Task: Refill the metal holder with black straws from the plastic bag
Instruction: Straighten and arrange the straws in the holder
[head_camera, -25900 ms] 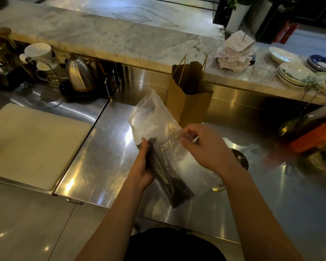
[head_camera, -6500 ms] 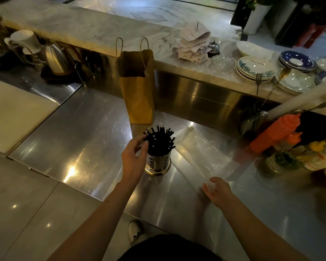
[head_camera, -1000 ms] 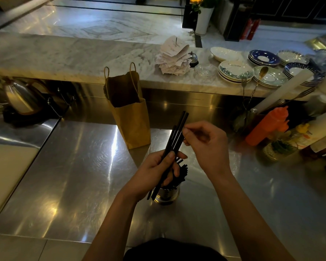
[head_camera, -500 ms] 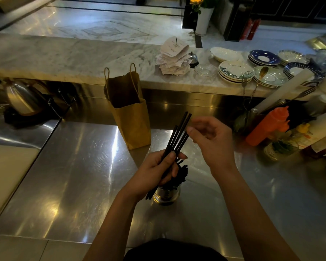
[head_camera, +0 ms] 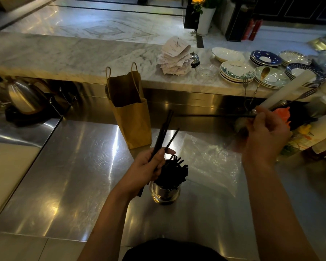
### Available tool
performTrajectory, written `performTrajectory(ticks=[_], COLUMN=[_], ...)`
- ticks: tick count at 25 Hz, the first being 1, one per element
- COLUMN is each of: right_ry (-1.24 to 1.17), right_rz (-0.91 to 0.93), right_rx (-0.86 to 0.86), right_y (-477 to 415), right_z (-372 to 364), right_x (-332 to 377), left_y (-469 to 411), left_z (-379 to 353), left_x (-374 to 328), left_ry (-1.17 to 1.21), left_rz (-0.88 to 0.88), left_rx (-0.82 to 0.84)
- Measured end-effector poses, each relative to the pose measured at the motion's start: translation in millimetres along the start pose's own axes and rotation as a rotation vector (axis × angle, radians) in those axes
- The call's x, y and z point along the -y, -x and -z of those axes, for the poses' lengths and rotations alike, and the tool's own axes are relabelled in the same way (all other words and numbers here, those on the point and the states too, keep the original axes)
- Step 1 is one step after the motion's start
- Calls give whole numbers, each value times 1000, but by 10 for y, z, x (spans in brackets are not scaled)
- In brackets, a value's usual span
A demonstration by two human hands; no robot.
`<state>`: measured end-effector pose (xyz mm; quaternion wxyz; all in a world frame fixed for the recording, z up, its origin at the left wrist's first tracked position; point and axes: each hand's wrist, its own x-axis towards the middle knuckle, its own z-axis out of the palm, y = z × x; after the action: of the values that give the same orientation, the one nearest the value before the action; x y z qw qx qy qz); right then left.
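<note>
- The left hand (head_camera: 145,172) is closed around a small bunch of black straws (head_camera: 163,132); they rise at a slant up and to the right out of the grip, their top ends in front of the brown paper bag (head_camera: 134,119).
- The right hand (head_camera: 265,136) is raised off to the right, its grip pinched on a single black straw (head_camera: 214,115) that lies nearly level and points left toward the paper bag.
- The metal holder (head_camera: 165,194) stands upright on the steel desk (head_camera: 73,176), just right of and below the left hand, touching or nearly touching its fingers; it is packed with black straws (head_camera: 172,172) that fan out at the top.
- The clear plastic bag (head_camera: 209,162) lies flat on the desk just right of the holder, below the right hand and apart from it.
- The paper bag stands open behind the holder, against the steel backsplash under the marble ledge (head_camera: 73,53).
- Left of the holder the desk is bare steel as far as the white board (head_camera: 6,170) at the left edge; the near edge of the desk runs just in front of the person's body.
- To the right, bottles and an orange squeeze bottle (head_camera: 282,113) crowd the desk behind the right hand.
- Stacked plates (head_camera: 237,71) and a paper stack on a spike (head_camera: 175,57) sit up on the ledge.
</note>
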<state>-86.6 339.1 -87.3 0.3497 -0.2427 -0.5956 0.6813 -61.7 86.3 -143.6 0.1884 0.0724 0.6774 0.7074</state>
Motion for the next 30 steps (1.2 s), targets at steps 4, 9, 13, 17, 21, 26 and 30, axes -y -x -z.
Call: performTrajectory(ticks=[4,9,13,17,21,26,30], right_ry=[-197,51,262,414,577,650,377], right_rz=[-331,-374,-281,-264,-235,-12,137], right_rx=[122,408,699,968,1205,1199,844], right_y=[433,840,866,863,851,671,521], right_z=[-129,-213,-188,-189,-196,-288,-485], right_x=[-247,-615,-663,-649,-633,-504,-157], left_y=[-82,-133,-149,-120,-132,-105,-77], left_z=[-121,-195,-159,-116,-131,-125,-97], left_x=[-38,-89,-76,-29,-21,-9,20], left_ry=[114,99,116,95,52,68,256], left_rz=[-78,-207,-235,-224,-197,-131,-16], left_rx=[-171,-364,-492,-518,-497,-326,43])
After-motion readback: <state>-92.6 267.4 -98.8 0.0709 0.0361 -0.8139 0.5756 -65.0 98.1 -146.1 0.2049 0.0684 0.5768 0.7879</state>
